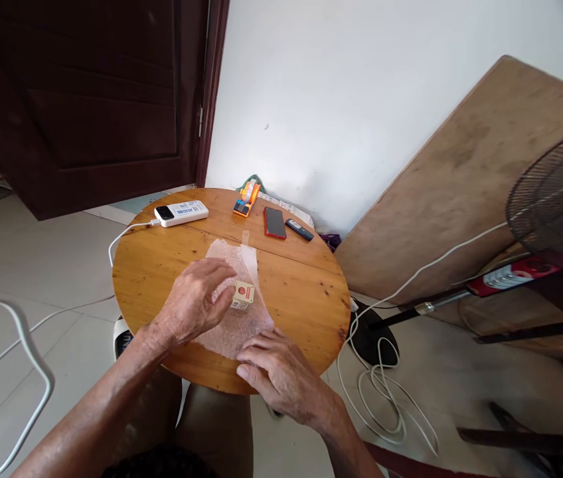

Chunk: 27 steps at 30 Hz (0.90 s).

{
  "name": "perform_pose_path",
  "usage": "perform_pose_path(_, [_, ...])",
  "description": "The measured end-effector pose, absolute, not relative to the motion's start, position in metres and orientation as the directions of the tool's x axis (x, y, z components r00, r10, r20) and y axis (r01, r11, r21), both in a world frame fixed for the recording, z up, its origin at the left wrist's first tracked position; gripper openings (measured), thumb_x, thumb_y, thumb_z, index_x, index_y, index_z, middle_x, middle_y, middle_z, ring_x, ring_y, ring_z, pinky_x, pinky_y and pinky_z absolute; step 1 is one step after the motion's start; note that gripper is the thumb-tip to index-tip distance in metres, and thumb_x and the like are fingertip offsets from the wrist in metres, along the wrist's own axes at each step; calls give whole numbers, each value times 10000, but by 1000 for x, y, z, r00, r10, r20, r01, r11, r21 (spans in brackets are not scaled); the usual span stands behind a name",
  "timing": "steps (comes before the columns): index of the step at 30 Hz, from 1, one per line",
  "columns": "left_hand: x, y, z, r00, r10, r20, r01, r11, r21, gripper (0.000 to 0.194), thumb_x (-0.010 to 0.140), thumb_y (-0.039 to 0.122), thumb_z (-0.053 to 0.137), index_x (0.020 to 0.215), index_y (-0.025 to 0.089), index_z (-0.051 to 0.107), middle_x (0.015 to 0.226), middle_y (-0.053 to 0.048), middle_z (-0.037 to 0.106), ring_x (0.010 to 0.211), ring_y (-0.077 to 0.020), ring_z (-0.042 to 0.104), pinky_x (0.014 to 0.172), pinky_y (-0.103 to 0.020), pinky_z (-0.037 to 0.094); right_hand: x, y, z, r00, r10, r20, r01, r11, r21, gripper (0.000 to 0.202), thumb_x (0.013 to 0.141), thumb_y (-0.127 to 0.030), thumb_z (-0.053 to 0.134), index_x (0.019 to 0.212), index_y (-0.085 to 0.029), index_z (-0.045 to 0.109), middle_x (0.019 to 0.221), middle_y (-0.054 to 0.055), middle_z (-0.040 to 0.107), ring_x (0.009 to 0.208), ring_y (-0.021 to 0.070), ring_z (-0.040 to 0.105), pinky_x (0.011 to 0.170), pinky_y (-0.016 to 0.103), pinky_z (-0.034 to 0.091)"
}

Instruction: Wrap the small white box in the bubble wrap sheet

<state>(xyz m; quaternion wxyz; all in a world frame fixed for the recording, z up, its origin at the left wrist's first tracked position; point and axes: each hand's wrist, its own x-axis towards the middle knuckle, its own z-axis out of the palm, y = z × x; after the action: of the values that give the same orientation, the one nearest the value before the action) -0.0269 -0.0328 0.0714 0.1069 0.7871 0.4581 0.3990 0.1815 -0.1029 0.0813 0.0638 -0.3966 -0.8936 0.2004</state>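
Note:
A small cream cardboard box [243, 295] with a red round emblem rests on a sheet of clear bubble wrap [232, 337] spread over the round wooden table. My left hand [196, 295] is at the box's left side, its thumb at the box's edge and its fingers held apart from the thumb above the wrap. Lower right, my right hand [281, 372] has its fingers curled over the near right corner of the bubble wrap, thumb below them. A short strip of clear tape [245, 238] shows at the wrap's far edge.
On the wooden table [149, 279] stand an orange tape dispenser [247, 198], a red-edged phone [275, 222], a dark handheld object [299, 230] and a white device [182, 212] with a cable. A fan [555, 192] and loose white cables [386, 392] are at right; a dark door [112, 119] is at left.

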Motion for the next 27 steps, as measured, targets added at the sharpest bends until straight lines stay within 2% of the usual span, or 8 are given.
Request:
perform_pose_path(3, [-19,-34,71,397,847,354,678,-531,508,277,866,259,508,1094,218,660,1070,-79,704,946,-246,671,803,-361,529,182,-102,80,-620,784,-40,704,533,-470,238,989,-252,448,922,-225,674,906,26,687,869,171,615,801,297,435])
perform_pose_path(7, [-11,-30,46,354,883,308,767,-463,445,418,755,193,600,1173,179,599,1164,-145,663,1126,-329,601,941,-459,489,180,-91,78,-473,880,38,742,421,-522,167,968,-236,463,1034,-236,617,1027,44,665,933,183,631,820,291,471])
perform_pose_path(9, [-9,-27,30,388,865,319,729,-499,468,466,762,225,615,1223,188,559,1234,-149,635,1210,-326,554,1015,-478,448,179,-86,76,-404,913,52,804,382,-457,172,946,-228,489,1081,-228,594,1090,66,654,978,206,632,845,318,481])
perform_pose_path(13, [-5,-25,6,381,868,319,686,-497,531,776,727,350,686,1415,168,377,1364,-186,553,1301,-341,489,1069,-497,402,178,-76,66,-326,944,54,910,329,-253,297,945,-204,444,1214,-208,571,1334,123,569,1116,258,609,896,371,484])
perform_pose_path(17, [-5,-26,-1,361,894,265,692,-448,566,945,683,376,724,1483,153,274,1416,-208,509,1334,-361,456,1092,-514,366,182,-59,58,-267,963,40,944,269,-190,417,943,-164,384,1339,-197,509,1385,133,550,1124,258,625,895,363,486])
perform_pose_path(21, [-7,-28,5,379,906,189,712,-416,566,977,662,386,740,1490,146,280,1450,-212,476,1358,-368,426,1118,-531,324,189,-35,54,-170,985,0,957,165,-240,420,926,-163,410,1329,-135,522,1254,184,634,1083,293,642,891,398,479])
perform_pose_path(23, [-8,-28,11,394,908,144,721,-402,564,977,661,385,741,1491,139,289,1453,-208,476,1365,-367,416,1131,-529,308,192,-27,53,-147,989,8,944,142,-299,401,919,-162,420,1299,-143,547,1195,180,666,1055,293,653,888,405,479])
perform_pose_path(27, [-7,-24,22,412,905,105,725,-396,564,971,691,377,714,1506,100,265,1481,-209,443,1395,-347,377,1150,-491,295,194,-26,49,-206,975,77,852,218,-476,460,859,-119,455,1311,-173,527,1237,143,658,962,235,672,886,369,490])
